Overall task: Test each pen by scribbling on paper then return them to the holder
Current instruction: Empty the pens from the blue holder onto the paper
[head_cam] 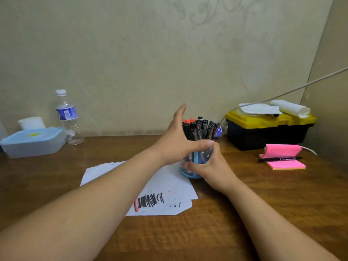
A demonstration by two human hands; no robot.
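1. The left hand (175, 142) is open, fingers straight and pointing up beside the pens (199, 127), thumb lying across the front of the holder (189, 174). The right hand (211, 168) wraps its fingers round the holder's lower half and grips it. The holder stands on the table (226, 223), at the far right corner of the paper (101, 172).
2. The holder is crammed and top-heavy. If the left hand pulls one pen out at an angle, its neighbours may lift with it or spill, and the holder may tip unless the right hand keeps it down.
3. The pens look much alike, mostly black with a few red caps. Tested and untested ones sit together, so one may easily be skipped or tried twice.
4. The scribbles (150, 200) lie at the paper's near edge. A forearm dragged across them may smear wet ink or shift the loose sheets.
5. A loose pen (280, 158) lies on the pink sticky notes (286, 163), well apart from the holder. It may be forgotten.
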